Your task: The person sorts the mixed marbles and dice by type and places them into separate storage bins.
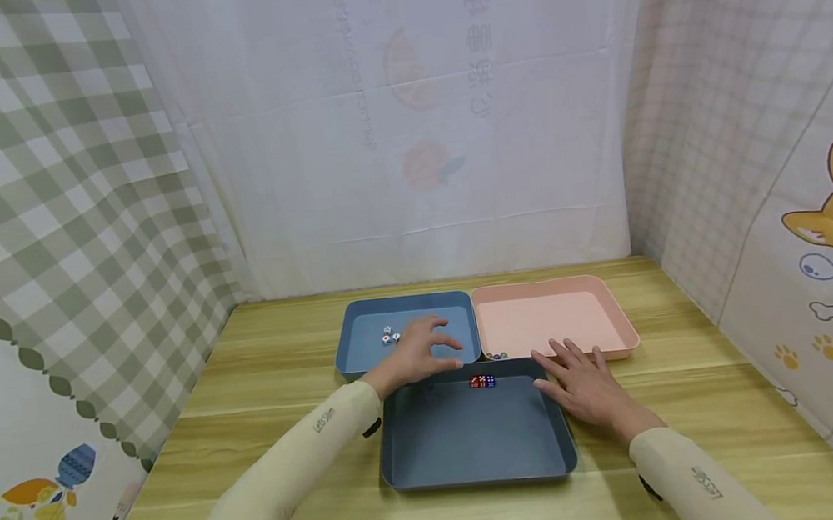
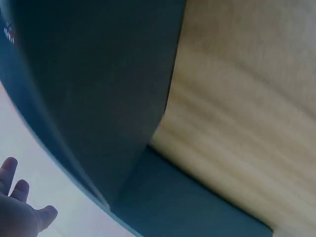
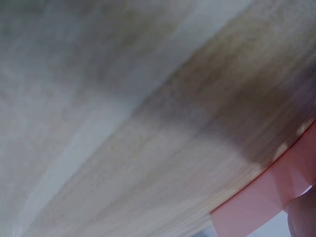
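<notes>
My left hand (image 1: 418, 350) hovers over the blue tray (image 1: 344, 334), fingers spread and slightly bent with nothing between them. Several small white dice (image 1: 386, 339) lie in that tray just left of the hand. My right hand (image 1: 585, 384) has its fingers extended over the front edge of the pink tray (image 1: 541, 306), beside the right rim of the dark blue-grey tray (image 1: 480, 446). Against that nearer tray's back wall sit red dice (image 1: 475, 382) and blue dice (image 1: 491, 381) in a tight group. Small dark pieces (image 1: 498, 357) show in the pink tray's front left corner.
The three trays stand close together on a wood-grain table (image 1: 282, 348), two behind and one in front. A white cloth (image 1: 404, 127) hangs at the back. Checked cloth (image 1: 107, 172) lines the left side, and a printed cloth (image 1: 792, 173) the right.
</notes>
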A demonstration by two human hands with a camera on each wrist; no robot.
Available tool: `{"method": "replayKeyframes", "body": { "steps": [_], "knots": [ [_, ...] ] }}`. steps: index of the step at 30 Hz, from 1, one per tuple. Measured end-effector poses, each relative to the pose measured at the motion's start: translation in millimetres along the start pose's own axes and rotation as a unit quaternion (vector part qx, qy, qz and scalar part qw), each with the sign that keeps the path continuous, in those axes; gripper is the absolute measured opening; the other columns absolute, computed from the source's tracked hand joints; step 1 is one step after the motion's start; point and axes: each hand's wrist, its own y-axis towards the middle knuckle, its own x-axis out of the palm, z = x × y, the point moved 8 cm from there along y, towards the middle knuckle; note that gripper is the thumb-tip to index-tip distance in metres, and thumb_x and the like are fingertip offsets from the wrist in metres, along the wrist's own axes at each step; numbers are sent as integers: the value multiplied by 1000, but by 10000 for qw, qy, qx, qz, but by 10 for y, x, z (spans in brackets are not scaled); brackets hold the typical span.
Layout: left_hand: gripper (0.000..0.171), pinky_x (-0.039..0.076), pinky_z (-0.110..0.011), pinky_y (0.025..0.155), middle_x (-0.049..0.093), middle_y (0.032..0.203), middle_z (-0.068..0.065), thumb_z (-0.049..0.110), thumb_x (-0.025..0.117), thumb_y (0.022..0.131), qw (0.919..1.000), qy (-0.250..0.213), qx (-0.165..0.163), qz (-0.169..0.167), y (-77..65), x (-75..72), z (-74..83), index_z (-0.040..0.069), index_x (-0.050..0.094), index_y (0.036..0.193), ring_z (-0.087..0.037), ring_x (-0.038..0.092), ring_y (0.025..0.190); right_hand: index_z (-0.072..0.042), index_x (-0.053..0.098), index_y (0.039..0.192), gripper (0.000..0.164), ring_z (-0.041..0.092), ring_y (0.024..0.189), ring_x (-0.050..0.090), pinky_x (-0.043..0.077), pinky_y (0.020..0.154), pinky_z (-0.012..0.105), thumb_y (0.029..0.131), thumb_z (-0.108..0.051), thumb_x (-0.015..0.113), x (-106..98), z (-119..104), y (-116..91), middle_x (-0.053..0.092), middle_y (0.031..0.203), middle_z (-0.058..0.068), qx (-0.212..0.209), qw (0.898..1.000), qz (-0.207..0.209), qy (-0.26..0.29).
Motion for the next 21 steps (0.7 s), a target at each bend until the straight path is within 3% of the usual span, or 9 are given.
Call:
{"method": "replayKeyframes", "body": {
  "steps": [11,21],
  "knots": [
    [28,15,-64,114,45,149,-16,40,76,87,9984,381,312,-295,-80,240,108,23,77,110,-39,28,144,-14,45,151,62,48,144,21,6,108,75,102,-52,46,0,0,8,31,156,25,14,10000,12,-41],
    [28,12,-65,114,46,149,-10,44,75,87,9964,696,-14,-481,-74,379,61,26,77,109,-33,28,145,-15,45,151,62,48,144,21,6,109,74,102,-53,45,21,22,8,31,156,24,48,10000,36,-59]
  ]
}}
